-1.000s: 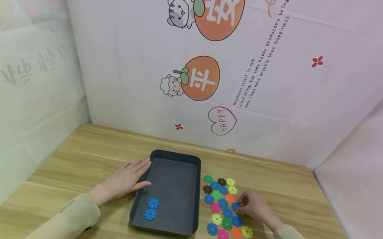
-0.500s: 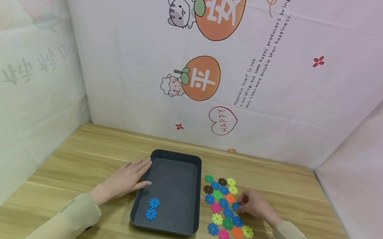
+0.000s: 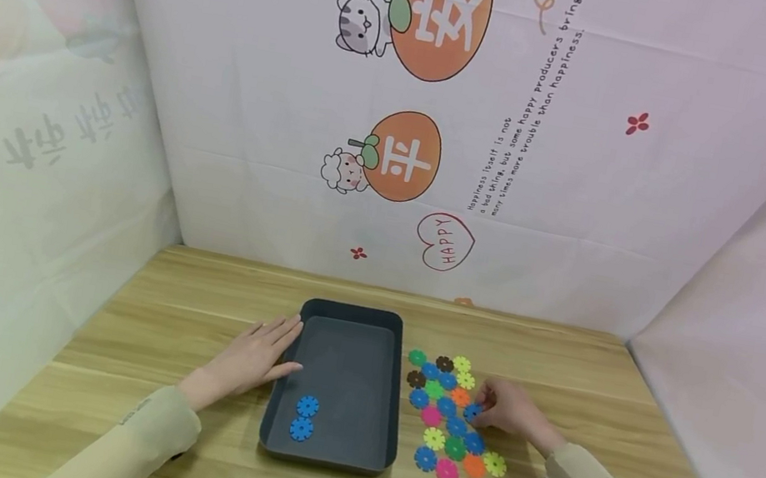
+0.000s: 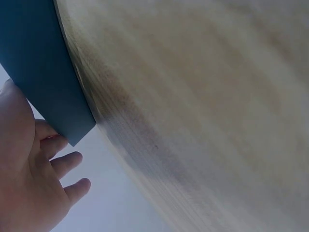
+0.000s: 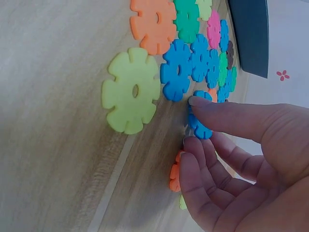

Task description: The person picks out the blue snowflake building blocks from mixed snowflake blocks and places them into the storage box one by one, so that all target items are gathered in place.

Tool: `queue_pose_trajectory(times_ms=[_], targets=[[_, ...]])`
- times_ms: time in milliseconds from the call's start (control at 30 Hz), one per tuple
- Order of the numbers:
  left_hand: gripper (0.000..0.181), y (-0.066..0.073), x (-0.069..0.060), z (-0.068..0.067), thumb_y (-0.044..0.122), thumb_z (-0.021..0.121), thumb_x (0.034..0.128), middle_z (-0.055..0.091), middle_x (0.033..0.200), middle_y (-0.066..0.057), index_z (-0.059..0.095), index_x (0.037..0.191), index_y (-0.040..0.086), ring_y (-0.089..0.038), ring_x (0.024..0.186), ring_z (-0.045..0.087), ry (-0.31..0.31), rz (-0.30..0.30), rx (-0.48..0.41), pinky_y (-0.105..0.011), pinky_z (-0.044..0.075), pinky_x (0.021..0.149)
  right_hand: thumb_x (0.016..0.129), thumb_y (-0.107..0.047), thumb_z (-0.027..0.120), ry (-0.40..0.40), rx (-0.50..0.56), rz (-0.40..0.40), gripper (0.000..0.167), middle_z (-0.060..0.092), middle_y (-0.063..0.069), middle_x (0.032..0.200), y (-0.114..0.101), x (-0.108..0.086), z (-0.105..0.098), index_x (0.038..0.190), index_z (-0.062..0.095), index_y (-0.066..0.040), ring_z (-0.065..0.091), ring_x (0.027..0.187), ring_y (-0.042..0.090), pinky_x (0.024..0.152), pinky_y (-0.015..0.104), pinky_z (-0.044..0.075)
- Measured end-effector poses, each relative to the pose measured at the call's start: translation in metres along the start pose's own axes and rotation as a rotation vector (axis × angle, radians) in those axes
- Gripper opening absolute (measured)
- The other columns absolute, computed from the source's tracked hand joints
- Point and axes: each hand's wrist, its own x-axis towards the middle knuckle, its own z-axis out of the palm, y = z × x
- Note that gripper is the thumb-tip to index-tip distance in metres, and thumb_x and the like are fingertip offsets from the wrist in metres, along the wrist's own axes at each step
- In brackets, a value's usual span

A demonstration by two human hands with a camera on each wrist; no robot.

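Note:
In the head view, my left hand [image 3: 252,357] rests with straight fingers on the left rim of a dark grey tray [image 3: 355,361]. Two blue snowflake discs [image 3: 307,406] lie inside it, one behind the other, near the front left. My right hand [image 3: 510,409] is at the right side of a group of colourful discs and pinches a blue snowflake disc [image 3: 472,412]. From the right wrist, the thumb [image 5: 231,116] is on that disc, which looks tilted; the fingertips below partly hide how it is held. The left wrist view shows the tray wall [image 4: 43,63] beside the left fingers.
Between tray and right hand lie several flat discs, among them a pink one [image 3: 447,472], an orange one [image 3: 474,466], a yellow one [image 3: 494,464] and a green one [image 3: 455,447]. The wooden table [image 3: 204,446] meets a printed cloth wall [image 3: 269,194] behind and at both sides.
The blue disc at my right fingertips shows a little more and looks slightly tilted up. Both hands, the tray and the other discs stay in place.

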Motion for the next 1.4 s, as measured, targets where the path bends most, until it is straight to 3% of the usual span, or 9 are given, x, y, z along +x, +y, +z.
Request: queue_pose_trajectory(times_ms=[367, 700, 867, 1233, 1400], targets=[[0.074, 0.0, 0.001, 0.002, 0.052, 0.047, 0.101, 0.032, 0.162, -0.014, 0.033, 0.154, 0.003, -0.036, 0.147, 0.037, -0.015, -0.008, 0.004, -0.059, 0.034, 0.116, 0.081, 0.003, 0.068, 0.01, 0.024, -0.056, 0.008, 0.065, 0.008, 0.083, -0.003, -0.005, -0.006, 0.088, 0.064, 0.001, 0.053, 0.073, 0.014, 0.063, 0.023, 0.047], [0.074, 0.0, 0.0, -0.001, 0.051, 0.049, 0.1005, 0.033, 0.161, -0.016, 0.034, 0.154, 0.002, -0.038, 0.146, 0.037, -0.014, -0.005, -0.002, -0.06, 0.034, 0.116, 0.087, -0.002, 0.068, -0.004, 0.055, -0.016, 0.004, 0.063, 0.005, 0.08, -0.007, -0.004, -0.007, 0.088, 0.064, -0.001, 0.054, 0.068, 0.014, 0.059, 0.025, 0.048], [0.074, 0.001, -0.001, -0.003, 0.051, 0.048, 0.1008, 0.032, 0.161, -0.015, 0.034, 0.154, 0.002, -0.038, 0.147, 0.036, -0.024, -0.011, -0.02, -0.06, 0.033, 0.117, 0.089, -0.003, 0.067, -0.01, 0.064, -0.051, 0.006, 0.063, 0.005, 0.077, -0.014, -0.003, -0.01, 0.087, 0.063, -0.001, 0.053, 0.063, 0.013, 0.055, 0.026, 0.047], [0.074, 0.0, 0.001, -0.008, 0.051, 0.05, 0.0996, 0.033, 0.161, -0.015, 0.035, 0.154, 0.003, -0.037, 0.147, 0.036, -0.049, 0.008, 0.011, -0.061, 0.033, 0.116, 0.091, -0.002, 0.065, -0.023, 0.104, -0.066, 0.003, 0.07, 0.011, 0.084, -0.032, 0.007, -0.011, 0.09, 0.063, -0.001, 0.066, 0.071, 0.021, 0.063, 0.035, 0.056], [0.075, -0.001, 0.001, -0.009, 0.052, 0.048, 0.1002, 0.031, 0.162, -0.015, 0.033, 0.154, 0.003, -0.037, 0.147, 0.036, -0.063, 0.029, 0.018, -0.06, 0.033, 0.116, 0.092, -0.004, 0.065, -0.015, 0.084, -0.074, 0.003, 0.07, 0.01, 0.087, -0.043, 0.012, -0.012, 0.092, 0.064, -0.001, 0.066, 0.074, 0.019, 0.065, 0.034, 0.057]])
